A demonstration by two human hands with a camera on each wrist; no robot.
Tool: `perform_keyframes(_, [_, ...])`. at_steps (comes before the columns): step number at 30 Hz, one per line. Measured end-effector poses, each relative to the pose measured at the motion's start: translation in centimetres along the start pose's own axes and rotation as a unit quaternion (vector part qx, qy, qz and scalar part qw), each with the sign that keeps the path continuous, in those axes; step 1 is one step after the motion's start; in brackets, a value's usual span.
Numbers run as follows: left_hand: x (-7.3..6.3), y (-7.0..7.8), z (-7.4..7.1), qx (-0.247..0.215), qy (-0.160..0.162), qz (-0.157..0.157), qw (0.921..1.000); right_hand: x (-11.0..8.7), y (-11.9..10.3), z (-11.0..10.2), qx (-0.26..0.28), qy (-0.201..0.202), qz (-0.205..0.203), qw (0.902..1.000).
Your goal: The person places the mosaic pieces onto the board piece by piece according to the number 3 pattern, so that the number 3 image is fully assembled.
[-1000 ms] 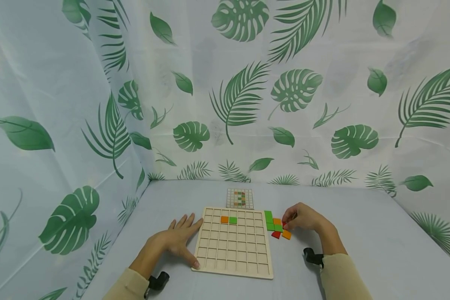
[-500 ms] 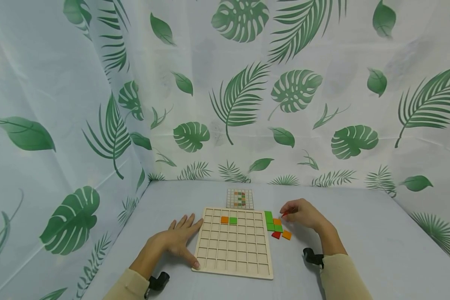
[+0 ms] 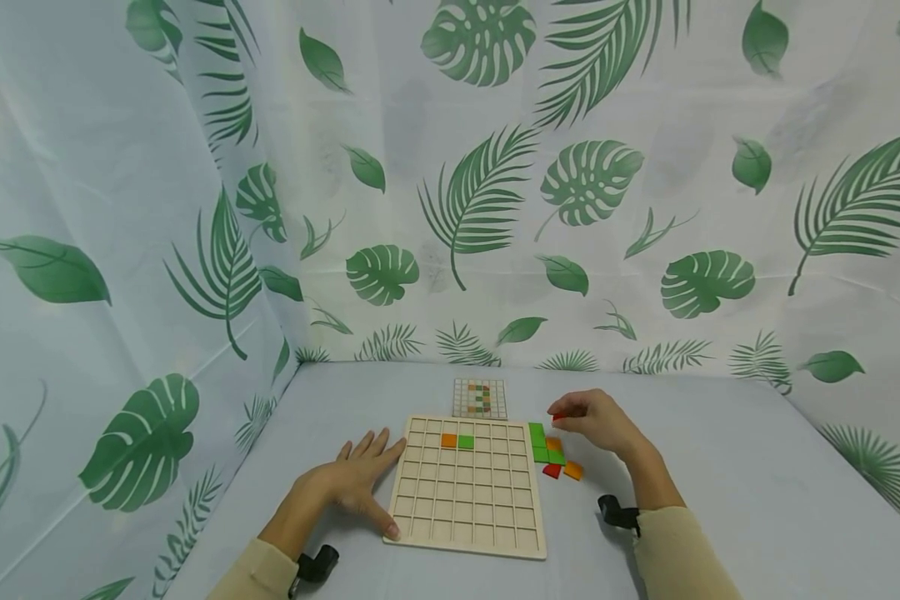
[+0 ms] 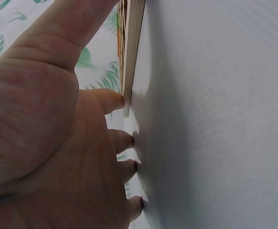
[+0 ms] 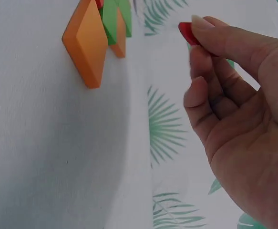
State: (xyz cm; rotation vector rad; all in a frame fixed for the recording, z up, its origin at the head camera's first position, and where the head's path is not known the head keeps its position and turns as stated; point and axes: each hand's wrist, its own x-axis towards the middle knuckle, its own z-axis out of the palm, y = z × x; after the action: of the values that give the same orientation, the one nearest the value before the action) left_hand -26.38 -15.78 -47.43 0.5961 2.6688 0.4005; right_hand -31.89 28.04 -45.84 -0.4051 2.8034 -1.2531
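Observation:
A pale wooden grid board lies on the table, with an orange square tile and a green square tile side by side in its second row. My left hand is spread at the board's left edge, thumb on the near corner and a fingertip against the side. Above the table, my right hand pinches a small red tile between thumb and index finger. Below it, right of the board, lie several green tiles, an orange tile and another red tile.
Behind the board lies a small pattern card showing a coloured figure on a grid. Leaf-printed curtains hang at the back and left of the white table. A black wrist camera sits at the right cuff.
My right hand has lifted the red tile from the pile and moved up and left toward the board's far right corner. My left hand has stayed in place.

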Motion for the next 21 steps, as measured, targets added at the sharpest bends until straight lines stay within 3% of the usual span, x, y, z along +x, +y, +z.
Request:
perform_keyframes(7, [0.0, 0.1, 0.0, -0.001, 0.000, 0.001, 1.0000, 0.2, -0.7, 0.4, 0.018, 0.013, -0.023, 0.9995])
perform_keyframes(21, [0.0, 0.1, 0.0, -0.003, -0.001, 0.000, 1.0000, 0.9, -1.9, 1.7, 0.069, 0.029, -0.019, 0.9970])
